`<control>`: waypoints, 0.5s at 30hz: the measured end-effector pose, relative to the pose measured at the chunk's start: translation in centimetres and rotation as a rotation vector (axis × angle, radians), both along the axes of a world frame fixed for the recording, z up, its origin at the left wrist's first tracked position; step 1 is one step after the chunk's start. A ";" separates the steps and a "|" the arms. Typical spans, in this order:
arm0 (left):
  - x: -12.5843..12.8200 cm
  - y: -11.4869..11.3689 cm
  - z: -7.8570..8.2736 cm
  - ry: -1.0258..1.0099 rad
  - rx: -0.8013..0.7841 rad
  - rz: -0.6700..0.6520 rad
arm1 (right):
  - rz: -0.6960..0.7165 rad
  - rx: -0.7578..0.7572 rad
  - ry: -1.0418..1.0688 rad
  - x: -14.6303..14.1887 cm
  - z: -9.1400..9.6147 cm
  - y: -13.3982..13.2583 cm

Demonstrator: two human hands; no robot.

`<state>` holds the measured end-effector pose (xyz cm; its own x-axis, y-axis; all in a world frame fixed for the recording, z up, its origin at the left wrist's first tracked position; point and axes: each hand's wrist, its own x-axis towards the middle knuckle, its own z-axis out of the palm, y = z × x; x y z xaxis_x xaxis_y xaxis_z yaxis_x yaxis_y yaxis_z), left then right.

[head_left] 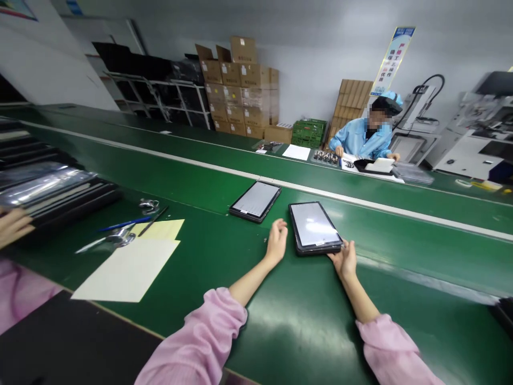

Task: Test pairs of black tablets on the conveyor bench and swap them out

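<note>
While the right hand (345,260) is holding the near tablet (315,225) by its bottom right corner, grip closed around it, the left hand (277,239) is curling loosely just beside it, holding nothing. The far tablet (256,200) (its screen is glowing too) is lying on the green worktop (296,321).

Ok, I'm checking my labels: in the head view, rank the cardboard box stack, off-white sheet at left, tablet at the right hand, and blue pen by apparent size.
1. Cardboard box stack
2. Off-white sheet
3. Tablet at the right hand
4. Blue pen
That's image size only; the stack stands farthest off.
</note>
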<state>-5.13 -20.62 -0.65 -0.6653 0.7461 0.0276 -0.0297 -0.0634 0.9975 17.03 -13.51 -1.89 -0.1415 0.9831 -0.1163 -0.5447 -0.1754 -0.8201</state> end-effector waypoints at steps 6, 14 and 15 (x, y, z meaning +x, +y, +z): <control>-8.9 -0.1 2.7 -0.374 -0.129 0.181 | 0.122 -0.036 -0.043 6.6 -0.5 -7.4; -11.4 3.2 5.0 -0.744 -0.163 0.098 | 0.111 -0.157 -0.044 12.5 -0.5 -15.9; -11.3 3.7 5.1 -0.779 -0.166 0.089 | 0.102 -0.176 -0.035 13.2 -0.6 -16.8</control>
